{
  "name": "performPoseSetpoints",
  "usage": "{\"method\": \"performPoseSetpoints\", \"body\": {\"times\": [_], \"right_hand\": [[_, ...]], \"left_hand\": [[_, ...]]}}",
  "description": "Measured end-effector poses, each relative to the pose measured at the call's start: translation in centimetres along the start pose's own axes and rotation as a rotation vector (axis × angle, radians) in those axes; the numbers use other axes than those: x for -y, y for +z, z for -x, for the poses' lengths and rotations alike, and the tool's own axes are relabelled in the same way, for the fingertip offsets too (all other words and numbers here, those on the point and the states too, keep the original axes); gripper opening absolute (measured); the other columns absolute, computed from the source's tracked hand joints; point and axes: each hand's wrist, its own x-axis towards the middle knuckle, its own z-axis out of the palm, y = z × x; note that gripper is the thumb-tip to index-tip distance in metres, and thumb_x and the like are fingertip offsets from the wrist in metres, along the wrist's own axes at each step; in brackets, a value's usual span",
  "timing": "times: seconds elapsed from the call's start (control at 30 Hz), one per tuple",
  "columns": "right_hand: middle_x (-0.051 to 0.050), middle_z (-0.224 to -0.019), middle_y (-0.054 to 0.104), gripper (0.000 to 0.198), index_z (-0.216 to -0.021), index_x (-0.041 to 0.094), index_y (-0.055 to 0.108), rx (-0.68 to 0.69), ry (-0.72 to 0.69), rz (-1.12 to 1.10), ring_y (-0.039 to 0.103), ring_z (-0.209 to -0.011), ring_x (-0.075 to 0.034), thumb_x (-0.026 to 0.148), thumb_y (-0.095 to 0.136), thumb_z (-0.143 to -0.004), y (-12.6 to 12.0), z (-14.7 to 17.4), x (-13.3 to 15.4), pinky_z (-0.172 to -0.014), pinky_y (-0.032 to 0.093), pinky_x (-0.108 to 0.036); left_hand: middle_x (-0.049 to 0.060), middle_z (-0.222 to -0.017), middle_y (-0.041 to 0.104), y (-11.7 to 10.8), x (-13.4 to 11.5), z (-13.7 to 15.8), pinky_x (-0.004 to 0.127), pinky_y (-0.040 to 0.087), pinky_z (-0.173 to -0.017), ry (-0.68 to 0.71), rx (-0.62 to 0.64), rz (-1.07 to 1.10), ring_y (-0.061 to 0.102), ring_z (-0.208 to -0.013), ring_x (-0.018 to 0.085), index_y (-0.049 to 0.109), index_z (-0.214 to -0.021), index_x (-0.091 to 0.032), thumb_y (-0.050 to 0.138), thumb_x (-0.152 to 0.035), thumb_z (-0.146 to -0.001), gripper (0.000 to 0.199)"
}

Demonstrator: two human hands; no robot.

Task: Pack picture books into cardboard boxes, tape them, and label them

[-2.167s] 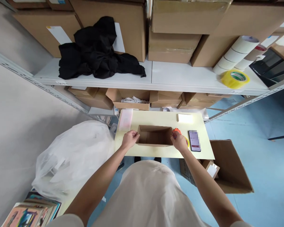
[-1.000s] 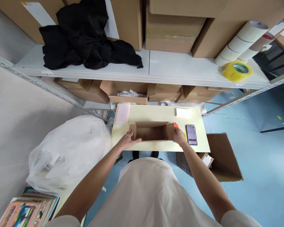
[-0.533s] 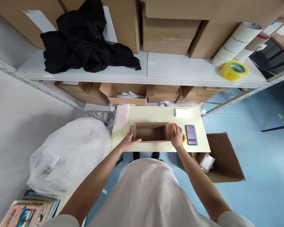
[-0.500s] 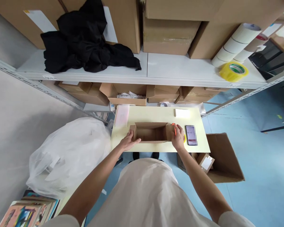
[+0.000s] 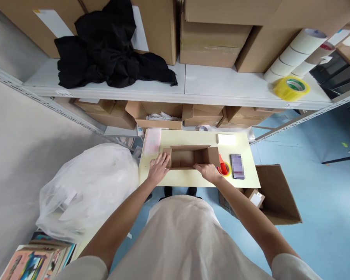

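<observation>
A small open cardboard box (image 5: 182,154) rests on the pale yellow table in front of me, with its end flaps folded out. My left hand (image 5: 158,168) grips the box's left end, its fingers over the flap and its thumb by the near corner. At the near edge, towards the right, my right hand (image 5: 207,172) pinches the rim with its fingers. Just right of that hand lies an orange-red tape dispenser (image 5: 222,168) with a yellow roll. A phone (image 5: 237,166) sits beyond it.
A pink sheet (image 5: 152,141) and a white stack of paper (image 5: 226,139) lie on the table (image 5: 177,179). Behind is a shelf (image 5: 216,83) with cartons, black cloth (image 5: 113,50) and tape rolls (image 5: 291,88). A plastic bag (image 5: 87,186) stands left; a large open carton (image 5: 280,194) right.
My right hand has left the box's right end and moved left to its near edge, uncovering the tape dispenser. My left hand now lies further over the left flap. The box has shifted slightly away from me.
</observation>
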Motion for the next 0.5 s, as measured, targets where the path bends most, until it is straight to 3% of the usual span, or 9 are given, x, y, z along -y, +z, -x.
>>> {"method": "performPoseSetpoints", "body": {"times": [0.27,0.37,0.5], "right_hand": [[-0.009,-0.128,0.057,0.042,-0.125,0.021,0.056,-0.179,-0.087,0.023,0.055,-0.116,-0.024,0.011,0.041,-0.088,2.1,0.2,-0.8,-0.095,0.045,-0.038],[-0.010,-0.135,0.051,0.046,-0.130,0.021,0.052,-0.220,-0.137,0.042,0.047,-0.125,-0.025,0.009,0.040,-0.087,2.7,-0.2,-1.5,-0.101,0.039,-0.042],[-0.009,-0.146,0.037,0.060,-0.139,0.021,0.038,-0.200,-0.184,0.126,0.031,-0.135,-0.026,0.002,0.039,-0.082,4.1,-0.2,-1.9,-0.109,0.027,-0.049]], "left_hand": [[0.007,-0.151,0.026,-0.5,0.3,-2.2,0.049,0.018,-0.110,-0.004,0.040,0.048,0.019,-0.140,0.027,0.023,-0.146,-0.026,0.045,-0.024,-0.085,0.065],[0.008,-0.151,0.026,-1.1,1.2,-3.3,0.048,0.018,-0.110,0.035,0.054,0.079,0.021,-0.139,0.027,0.024,-0.145,-0.024,0.045,-0.026,-0.084,0.064],[0.008,-0.153,0.021,-2.2,2.2,-4.2,0.050,0.015,-0.110,0.087,0.202,0.098,0.019,-0.140,0.028,0.020,-0.146,-0.024,0.048,-0.031,-0.080,0.072]]}}
